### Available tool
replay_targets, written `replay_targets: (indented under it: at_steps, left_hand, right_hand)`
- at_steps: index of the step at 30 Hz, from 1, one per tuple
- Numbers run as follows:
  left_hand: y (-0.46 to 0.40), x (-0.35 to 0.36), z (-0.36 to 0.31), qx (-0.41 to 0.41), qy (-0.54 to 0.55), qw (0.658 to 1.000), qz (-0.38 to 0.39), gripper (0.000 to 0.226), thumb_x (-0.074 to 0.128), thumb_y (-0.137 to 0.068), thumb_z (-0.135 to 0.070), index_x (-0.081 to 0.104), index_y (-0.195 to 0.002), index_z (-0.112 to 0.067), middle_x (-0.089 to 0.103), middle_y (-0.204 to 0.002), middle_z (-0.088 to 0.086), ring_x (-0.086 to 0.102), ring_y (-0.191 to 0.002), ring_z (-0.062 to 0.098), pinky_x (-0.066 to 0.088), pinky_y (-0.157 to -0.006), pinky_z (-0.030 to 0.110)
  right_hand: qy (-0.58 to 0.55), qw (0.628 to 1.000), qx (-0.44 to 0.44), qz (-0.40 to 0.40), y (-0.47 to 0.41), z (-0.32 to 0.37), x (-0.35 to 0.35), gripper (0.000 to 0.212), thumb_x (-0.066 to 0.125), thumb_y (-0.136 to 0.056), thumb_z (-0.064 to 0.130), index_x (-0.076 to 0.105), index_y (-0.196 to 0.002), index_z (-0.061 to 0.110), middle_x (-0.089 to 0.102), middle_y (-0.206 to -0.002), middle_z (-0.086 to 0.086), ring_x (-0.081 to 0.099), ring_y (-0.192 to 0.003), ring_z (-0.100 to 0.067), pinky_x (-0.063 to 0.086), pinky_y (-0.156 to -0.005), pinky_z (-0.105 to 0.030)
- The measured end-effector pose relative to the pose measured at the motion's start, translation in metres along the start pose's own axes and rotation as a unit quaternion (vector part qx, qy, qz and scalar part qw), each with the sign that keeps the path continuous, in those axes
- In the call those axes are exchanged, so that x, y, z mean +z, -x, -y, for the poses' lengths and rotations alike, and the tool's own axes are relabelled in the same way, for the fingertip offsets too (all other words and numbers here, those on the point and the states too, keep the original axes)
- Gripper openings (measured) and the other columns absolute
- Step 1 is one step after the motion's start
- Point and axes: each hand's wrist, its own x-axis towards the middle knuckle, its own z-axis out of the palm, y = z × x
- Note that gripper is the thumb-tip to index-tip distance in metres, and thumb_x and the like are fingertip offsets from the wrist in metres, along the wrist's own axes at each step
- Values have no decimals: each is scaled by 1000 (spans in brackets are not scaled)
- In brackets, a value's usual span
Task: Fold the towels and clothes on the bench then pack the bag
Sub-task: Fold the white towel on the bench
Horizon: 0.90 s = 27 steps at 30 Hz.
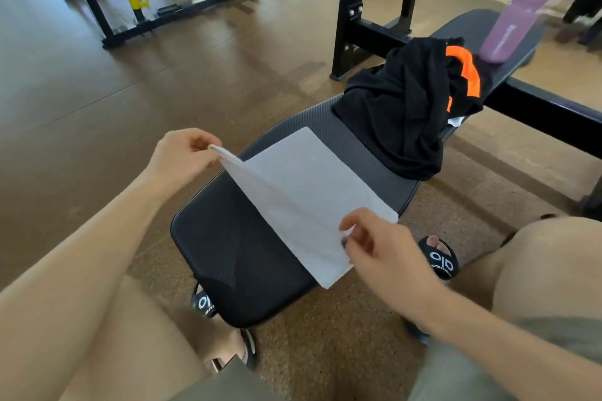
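Right hand (387, 254) pinches the white towel's (306, 192) near corner between thumb and fingertips. Left hand (182, 153) pinches the far-left corner, lifting that edge; the rest lies on the bench (228, 254), beside black clothes (400, 107).

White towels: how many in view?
1. The white rectangular cloth towel lies on the black padded bench, both hands pinching its near edge. More could be hidden under the black-and-orange clothes pile.
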Motion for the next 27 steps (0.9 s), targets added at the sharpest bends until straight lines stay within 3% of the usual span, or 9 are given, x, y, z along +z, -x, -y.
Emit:
replay_targets:
  at_steps: [3, 8, 11, 14, 19, 27]
  left_hand:
    - [-22, 18, -25, 67, -76, 994, 34, 9, 66, -89, -25, 75, -90, -26, 75, -86, -7, 70, -89, 16, 54, -89, 34]
    - [-64, 72, -67, 139, -169, 973, 78, 16, 55, -98, -26, 68, -101, -16, 60, -93, 0, 54, -95, 20, 37, -71, 27]
    - [-85, 102, -76, 126, -166, 972, 109, 16, 50, -100, -26, 62, -99, -16, 63, -95, 5, 55, -85, 19, 41, -63, 24]
    - [-92, 124, -77, 113, -152, 975, 120, 15, 46, -100, -22, 57, -97, -13, 63, -88, 7, 50, -74, 18, 41, -62, 30]
    - [-98, 144, -65, 110, -156, 974, 125, 16, 39, -102, -22, 50, -93, -14, 51, -75, 2, 42, -65, 18, 38, -60, 34]
    - [-98, 161, -60, 131, -290, 944, 91, 18, 25, -104, -33, 41, -97, -30, 51, -89, -7, 50, -79, 14, 34, -67, 36]
  right_hand:
    - [-2, 997, 83, -2, -23, -26, -24, 17, 59, -97, 20, 58, -95, 36, 64, -73, 3, 65, -69, -14, 53, -63, -34]
    - [26, 984, 169, 40, -51, -67, -40, 14, 52, -98, 21, 63, -102, 29, 63, -86, 4, 68, -79, -16, 56, -68, -33]
    - [48, 982, 179, 37, -58, -79, -46, 17, 49, -99, 20, 65, -97, 25, 64, -85, 4, 62, -73, -15, 43, -56, -26]
    - [67, 978, 192, 49, -66, -83, -46, 19, 45, -97, 18, 61, -87, 17, 62, -81, -1, 55, -72, -18, 38, -56, -30]
    - [70, 970, 215, 93, -73, -86, -47, 21, 41, -101, 18, 51, -83, 20, 54, -77, 2, 46, -64, -12, 30, -51, -24]
    - [114, 968, 203, 97, -71, -89, -47, 25, 39, -104, 20, 38, -79, 23, 52, -77, 2, 47, -66, -11, 29, -51, -26]
